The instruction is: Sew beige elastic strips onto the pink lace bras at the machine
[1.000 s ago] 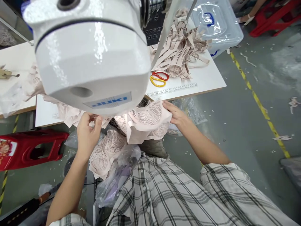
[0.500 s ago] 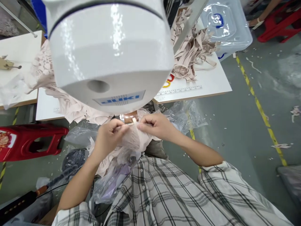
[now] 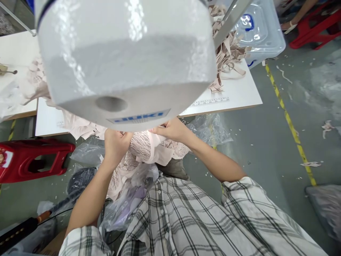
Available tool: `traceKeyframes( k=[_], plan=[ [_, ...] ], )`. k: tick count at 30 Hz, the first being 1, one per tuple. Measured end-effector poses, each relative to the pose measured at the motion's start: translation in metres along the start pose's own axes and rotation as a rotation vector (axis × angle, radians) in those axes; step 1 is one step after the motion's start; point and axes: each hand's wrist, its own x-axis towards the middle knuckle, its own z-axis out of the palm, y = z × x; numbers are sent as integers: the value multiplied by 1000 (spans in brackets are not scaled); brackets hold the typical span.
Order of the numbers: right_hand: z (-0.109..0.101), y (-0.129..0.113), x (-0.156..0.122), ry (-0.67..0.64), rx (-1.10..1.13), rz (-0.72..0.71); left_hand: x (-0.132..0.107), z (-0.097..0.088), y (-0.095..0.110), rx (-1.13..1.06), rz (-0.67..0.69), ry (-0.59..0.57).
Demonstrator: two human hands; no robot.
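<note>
A white sewing machine head with JUKI lettering fills the upper middle of the view and hides the needle area. Just under its front edge, my left hand grips the left side of a pale pink lace fabric piece. My right hand pinches the same piece at its right, by a smooth band. Some fingertips of both hands are covered by the machine. More lace hangs below, over a clear plastic bag in front of my lap.
Beige fabric strips heap at the table's right, near a ruler and a clear lidded box. Pale fabric pieces lie left of the machine. A red stool stands on the floor at left.
Both hands have moved up and forward with the lace, partly under the machine head. The lace now spreads wider between them. The machine looms larger and covers the scissors seen before.
</note>
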Motion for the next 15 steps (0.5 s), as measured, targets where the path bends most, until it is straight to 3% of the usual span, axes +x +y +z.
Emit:
traceKeyframes(
  k=[9, 12, 15],
  plan=[
    [4, 7, -4, 26, 60, 52, 0, -1, -3, 123, 6, -3],
    [3, 11, -8, 52, 99, 40, -8, 1, -20, 166, 17, 81],
    [1, 19, -12, 77, 127, 25, -33, 11, -45, 43, 4, 154]
  ],
)
